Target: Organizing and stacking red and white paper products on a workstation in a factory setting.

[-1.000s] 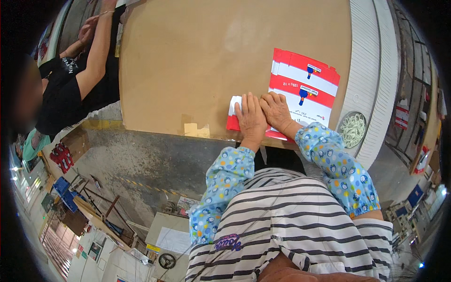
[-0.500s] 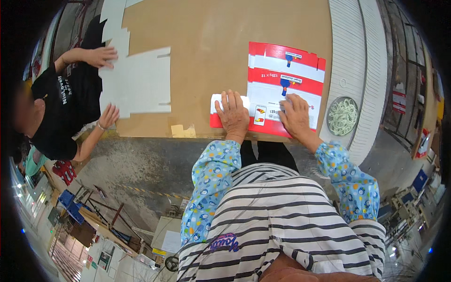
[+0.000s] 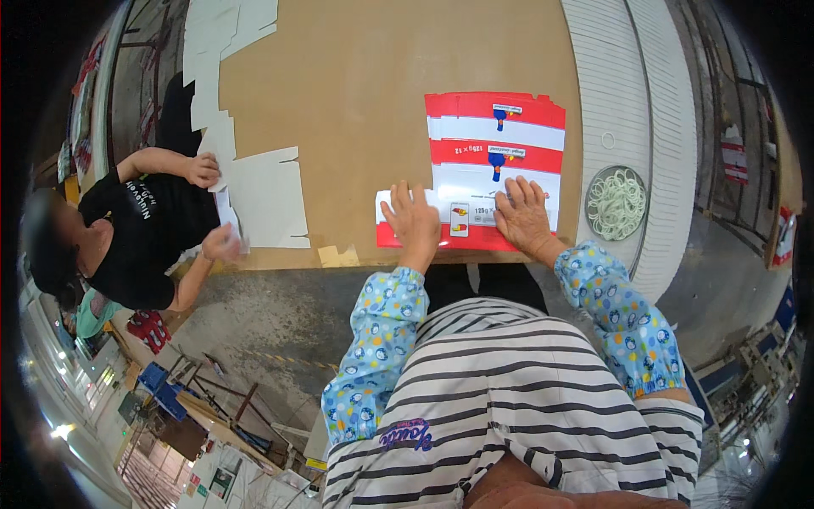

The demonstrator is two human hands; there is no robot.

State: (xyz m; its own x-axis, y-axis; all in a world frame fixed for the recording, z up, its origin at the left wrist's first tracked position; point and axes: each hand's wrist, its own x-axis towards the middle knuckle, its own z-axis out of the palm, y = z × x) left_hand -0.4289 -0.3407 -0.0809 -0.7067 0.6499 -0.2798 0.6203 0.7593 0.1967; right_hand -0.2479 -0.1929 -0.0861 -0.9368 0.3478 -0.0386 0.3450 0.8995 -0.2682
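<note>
A flat, unfolded carton blank [image 3: 458, 174], red and white with blue printed pictures, lies near the front edge of the brown table. My left hand [image 3: 414, 227] rests over the narrow flap at its left end, fingers stretched and apart. On the blank's right part lies my right hand [image 3: 529, 222], its fingers slightly bent and spread, fingertips on the printed surface. Neither hand grips anything. Patterned blue sleeves cover both my forearms.
Right of the blank, a round metal dish [image 3: 617, 204] of pale rubber bands stands on ribbed white sheeting [image 3: 606, 93]. A loose band [image 3: 608, 140] lies behind it. At the left, a co-worker [image 3: 153, 229] handles white card beside more white blanks [image 3: 263, 204].
The blank sits straighter to the table edge, with both my hands still on it. The co-worker's hands have come onto a white piece of card. The whole view has shifted slightly.
</note>
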